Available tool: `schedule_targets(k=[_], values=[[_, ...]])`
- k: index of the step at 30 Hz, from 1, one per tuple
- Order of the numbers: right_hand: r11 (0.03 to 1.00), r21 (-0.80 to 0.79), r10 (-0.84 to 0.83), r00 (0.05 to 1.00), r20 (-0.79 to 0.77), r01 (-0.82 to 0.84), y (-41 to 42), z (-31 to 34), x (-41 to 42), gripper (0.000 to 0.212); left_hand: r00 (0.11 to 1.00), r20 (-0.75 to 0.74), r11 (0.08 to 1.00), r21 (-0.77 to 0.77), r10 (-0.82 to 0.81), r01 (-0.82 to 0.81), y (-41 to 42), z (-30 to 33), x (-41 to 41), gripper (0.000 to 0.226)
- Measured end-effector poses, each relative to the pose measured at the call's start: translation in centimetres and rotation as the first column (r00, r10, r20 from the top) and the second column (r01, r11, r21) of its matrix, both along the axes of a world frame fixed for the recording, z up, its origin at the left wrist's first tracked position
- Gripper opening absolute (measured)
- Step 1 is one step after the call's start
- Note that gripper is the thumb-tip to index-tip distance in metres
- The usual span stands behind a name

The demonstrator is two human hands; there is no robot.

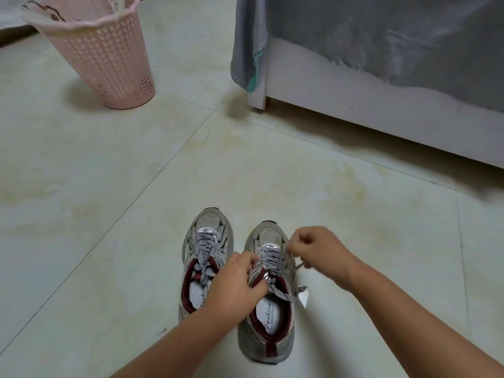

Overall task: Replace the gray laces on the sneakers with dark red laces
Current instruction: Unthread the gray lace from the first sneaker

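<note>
Two grey sneakers with dark red lining stand side by side on the tiled floor, toes pointing away from me. The left sneaker (203, 241) still has its grey lace tied in a bow. On the right sneaker (268, 323) the grey lace (283, 294) is loose, one end trailing over the right side. My left hand (234, 282) grips the tongue and upper lacing of the right sneaker. My right hand (316, 248) pinches a strand of the grey lace at the shoe's right edge, near the toe end. No dark red lace is in view.
A pink perforated plastic basket (109, 64) stands at the far left. A white bed frame (368, 110) draped with a grey blanket (381, 31) runs along the right rear. Pale floor tiles (109, 200) surround the shoes.
</note>
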State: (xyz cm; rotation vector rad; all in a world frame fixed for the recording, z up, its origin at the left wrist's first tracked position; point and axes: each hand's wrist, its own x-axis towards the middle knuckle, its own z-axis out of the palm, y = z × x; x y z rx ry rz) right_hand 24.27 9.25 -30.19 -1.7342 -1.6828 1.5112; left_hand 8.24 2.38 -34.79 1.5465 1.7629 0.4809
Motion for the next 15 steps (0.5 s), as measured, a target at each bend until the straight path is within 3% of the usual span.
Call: schedule_targets(k=[2,5,9,12,15], values=[[0.99,-0.053,0.131,0.989,0.063,-0.128,-1.4,-0.5,0.2,0.03,0.997,0.02,0.997,0.017,-0.071,0.07,0.7,0.2,0.3,0.04],[0.967,-0.182,0.185,0.983,0.006,-0.181,-2.9,-0.5,0.3,0.022,0.975,0.014,0.975,0.02,-0.22,0.219,1.1,0.3,0.9,0.035],[0.936,-0.351,-0.013,0.996,-0.092,-0.021,-3.2,0.2,0.8,0.029,0.956,0.003,0.956,0.018,-0.292,0.292,1.1,0.2,0.9,0.028],[0.952,-0.254,-0.176,0.984,0.007,0.172,-2.7,-1.5,1.1,0.034,0.958,0.064,0.959,-0.011,-0.281,0.282,1.4,0.5,0.6,0.021],[0.986,-0.108,-0.106,0.982,0.157,0.124,-2.8,-3.9,0.7,0.025,0.974,0.131,0.978,-0.068,-0.187,0.197,1.5,0.5,0.4,0.026]])
